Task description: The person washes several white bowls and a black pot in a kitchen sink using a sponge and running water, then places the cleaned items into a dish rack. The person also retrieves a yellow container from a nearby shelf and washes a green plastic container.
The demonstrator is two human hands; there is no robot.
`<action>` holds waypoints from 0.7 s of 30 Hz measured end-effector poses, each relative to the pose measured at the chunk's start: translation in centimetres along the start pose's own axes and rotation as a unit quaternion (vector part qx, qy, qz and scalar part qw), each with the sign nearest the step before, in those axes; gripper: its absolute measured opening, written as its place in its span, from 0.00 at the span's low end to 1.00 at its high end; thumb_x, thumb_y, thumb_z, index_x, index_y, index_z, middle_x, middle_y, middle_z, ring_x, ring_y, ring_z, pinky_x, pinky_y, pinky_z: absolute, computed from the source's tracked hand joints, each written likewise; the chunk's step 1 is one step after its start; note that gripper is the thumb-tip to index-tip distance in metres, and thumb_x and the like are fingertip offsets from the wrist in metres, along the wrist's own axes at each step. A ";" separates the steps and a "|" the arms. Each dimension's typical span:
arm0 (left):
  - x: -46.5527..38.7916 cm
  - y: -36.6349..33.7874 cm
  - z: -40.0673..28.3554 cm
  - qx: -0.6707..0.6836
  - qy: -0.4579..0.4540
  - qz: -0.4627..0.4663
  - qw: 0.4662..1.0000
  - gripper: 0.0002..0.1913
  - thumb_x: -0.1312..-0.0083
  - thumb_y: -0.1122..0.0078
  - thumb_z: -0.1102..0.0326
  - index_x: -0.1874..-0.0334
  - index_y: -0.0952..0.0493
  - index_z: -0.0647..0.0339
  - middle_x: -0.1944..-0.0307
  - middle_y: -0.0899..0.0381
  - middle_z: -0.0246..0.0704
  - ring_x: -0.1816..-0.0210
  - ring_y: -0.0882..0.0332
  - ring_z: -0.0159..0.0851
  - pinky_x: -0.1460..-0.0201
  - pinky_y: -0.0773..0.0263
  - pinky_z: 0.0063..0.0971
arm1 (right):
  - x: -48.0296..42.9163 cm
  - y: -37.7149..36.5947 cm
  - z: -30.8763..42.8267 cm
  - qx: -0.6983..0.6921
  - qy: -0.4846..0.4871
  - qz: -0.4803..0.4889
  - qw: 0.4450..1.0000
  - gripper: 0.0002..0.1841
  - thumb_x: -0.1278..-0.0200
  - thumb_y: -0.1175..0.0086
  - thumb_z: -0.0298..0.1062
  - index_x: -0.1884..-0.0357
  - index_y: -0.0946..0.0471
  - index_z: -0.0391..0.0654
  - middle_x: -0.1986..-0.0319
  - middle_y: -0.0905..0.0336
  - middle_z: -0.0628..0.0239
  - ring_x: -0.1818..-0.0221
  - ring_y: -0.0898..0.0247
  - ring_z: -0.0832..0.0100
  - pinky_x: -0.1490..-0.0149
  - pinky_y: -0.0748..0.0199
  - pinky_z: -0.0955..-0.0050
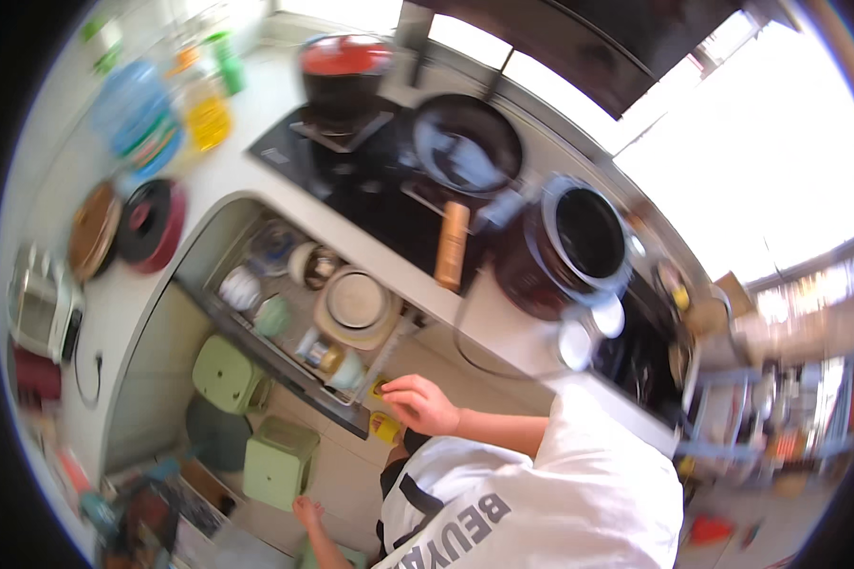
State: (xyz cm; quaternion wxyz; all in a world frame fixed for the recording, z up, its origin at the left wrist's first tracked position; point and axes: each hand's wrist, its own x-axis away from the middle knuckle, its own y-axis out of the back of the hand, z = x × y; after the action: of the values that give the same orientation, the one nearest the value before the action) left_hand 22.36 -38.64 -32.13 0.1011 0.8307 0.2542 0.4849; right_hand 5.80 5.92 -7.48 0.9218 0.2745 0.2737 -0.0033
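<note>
My right hand (423,407) hangs beside the front corner of a pulled-out drawer (277,363), its fingers loosely bent and nothing visible in them. Lower in the view, my left hand (308,511) is beside a light green plastic stool (281,462), with its fingers apart and no object seen in it. Inside the drawer sit a stack of plates (358,300), a white bowl (240,288), a green bowl (272,315) and a jar with a gold-coloured lid (331,359). Blur hides finer detail.
Above the drawer, the counter bears a black cooktop (370,188) with a frying pan (467,146) and a red-topped pot (345,78). A large cooker (562,249) stands to the right. Another green stool (228,373) is under the counter. A cable (470,341) droops over the counter edge.
</note>
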 end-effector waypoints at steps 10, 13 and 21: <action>4.1 -1.6 0.2 -0.110 0.002 0.050 0.993 0.18 0.35 0.46 0.63 0.46 0.36 0.61 0.54 0.27 0.45 0.65 0.20 0.54 0.71 0.21 0.52 | 21.7 24.3 -5.6 0.339 -0.329 -0.479 0.740 0.20 0.49 0.48 0.19 0.51 0.27 0.42 0.63 0.28 0.61 0.57 0.30 0.62 0.50 0.34 0.67; 5.8 -2.9 -0.1 -0.124 0.014 0.128 0.984 0.20 0.36 0.46 0.63 0.47 0.36 0.64 0.59 0.26 0.47 0.70 0.19 0.53 0.76 0.20 0.51 | 25.4 32.8 -8.4 0.530 -0.382 -0.155 0.741 0.28 0.48 0.45 0.23 0.40 0.28 0.46 0.45 0.26 0.65 0.35 0.37 0.65 0.29 0.54 0.44; 11.5 -10.2 -1.6 -0.285 -0.051 0.035 0.957 0.14 0.34 0.49 0.63 0.51 0.32 0.62 0.66 0.25 0.42 0.77 0.22 0.44 0.81 0.21 0.39 | 27.4 42.0 -16.8 0.479 -0.298 0.267 0.782 0.08 0.37 0.48 0.34 0.67 0.16 0.52 0.70 0.15 0.71 0.61 0.19 0.67 0.23 0.62 0.48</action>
State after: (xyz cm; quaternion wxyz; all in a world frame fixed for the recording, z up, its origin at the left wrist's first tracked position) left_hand 22.25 -24.13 -26.88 0.3291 0.7993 0.0705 0.4978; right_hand 27.26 54.06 -11.93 0.6716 0.7278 -0.1353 0.0309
